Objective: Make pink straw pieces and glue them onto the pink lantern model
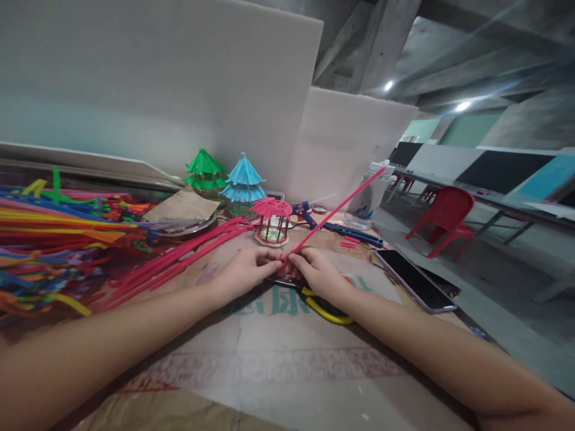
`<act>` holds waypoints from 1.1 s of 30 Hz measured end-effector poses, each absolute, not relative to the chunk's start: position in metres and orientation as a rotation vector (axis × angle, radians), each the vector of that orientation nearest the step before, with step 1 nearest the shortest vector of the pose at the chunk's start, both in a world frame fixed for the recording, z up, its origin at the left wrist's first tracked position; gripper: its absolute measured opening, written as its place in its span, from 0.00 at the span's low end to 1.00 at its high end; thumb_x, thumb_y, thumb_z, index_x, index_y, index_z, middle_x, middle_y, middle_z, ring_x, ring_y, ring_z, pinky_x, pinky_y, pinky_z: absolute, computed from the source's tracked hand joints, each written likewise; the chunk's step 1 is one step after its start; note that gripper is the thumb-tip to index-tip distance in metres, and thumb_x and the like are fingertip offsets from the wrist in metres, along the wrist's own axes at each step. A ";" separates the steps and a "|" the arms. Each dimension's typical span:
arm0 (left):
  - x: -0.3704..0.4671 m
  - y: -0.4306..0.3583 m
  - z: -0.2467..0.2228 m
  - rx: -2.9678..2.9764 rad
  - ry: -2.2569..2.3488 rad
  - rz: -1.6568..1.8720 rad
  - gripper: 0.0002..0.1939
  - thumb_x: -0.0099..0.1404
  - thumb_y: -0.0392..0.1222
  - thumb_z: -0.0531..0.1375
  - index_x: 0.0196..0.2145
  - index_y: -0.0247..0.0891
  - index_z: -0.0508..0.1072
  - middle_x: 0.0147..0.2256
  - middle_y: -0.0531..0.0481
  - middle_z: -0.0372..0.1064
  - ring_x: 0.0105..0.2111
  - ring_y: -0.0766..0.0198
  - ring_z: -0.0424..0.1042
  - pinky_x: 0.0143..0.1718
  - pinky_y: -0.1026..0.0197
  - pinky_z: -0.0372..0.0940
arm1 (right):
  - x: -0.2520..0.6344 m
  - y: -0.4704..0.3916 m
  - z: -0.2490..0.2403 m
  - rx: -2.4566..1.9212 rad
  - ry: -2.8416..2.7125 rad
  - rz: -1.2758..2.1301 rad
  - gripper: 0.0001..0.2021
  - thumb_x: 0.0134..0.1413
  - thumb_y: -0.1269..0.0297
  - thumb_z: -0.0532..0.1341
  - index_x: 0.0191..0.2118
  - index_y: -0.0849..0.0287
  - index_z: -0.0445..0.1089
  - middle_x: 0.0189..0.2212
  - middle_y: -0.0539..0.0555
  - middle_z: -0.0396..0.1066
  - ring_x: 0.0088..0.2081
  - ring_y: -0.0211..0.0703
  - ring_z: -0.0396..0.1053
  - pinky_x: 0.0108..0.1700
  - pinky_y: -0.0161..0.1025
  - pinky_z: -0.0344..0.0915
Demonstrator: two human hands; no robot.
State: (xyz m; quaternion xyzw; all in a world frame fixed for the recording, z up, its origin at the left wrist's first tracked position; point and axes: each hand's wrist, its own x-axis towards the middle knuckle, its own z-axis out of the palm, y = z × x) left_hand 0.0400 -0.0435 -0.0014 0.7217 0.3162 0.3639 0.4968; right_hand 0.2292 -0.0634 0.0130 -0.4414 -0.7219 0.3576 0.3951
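Pinching slender, fuzzy pink stem low with left hand and right hand; slanted up rightward toward clear cylindrical jar.

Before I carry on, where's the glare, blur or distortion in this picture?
Head view: two ceiling lights flare into pale streaks at upper right; multicoloured pipe cleaners at far left look smeared; both forearms look stretched towards the lower corners; the pink pipe cleaner reads clearly, but detail between the fingertips is soft.
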 end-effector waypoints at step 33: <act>0.038 -0.046 0.006 1.953 0.887 0.794 0.17 0.65 0.49 0.55 0.32 0.35 0.77 0.34 0.50 0.77 0.37 0.59 0.73 0.38 0.63 0.65 | 0.228 -0.059 0.012 -1.099 -1.784 0.978 0.09 0.54 0.58 0.59 0.31 0.58 0.63 0.23 0.46 0.63 0.24 0.35 0.62 0.25 0.32 0.59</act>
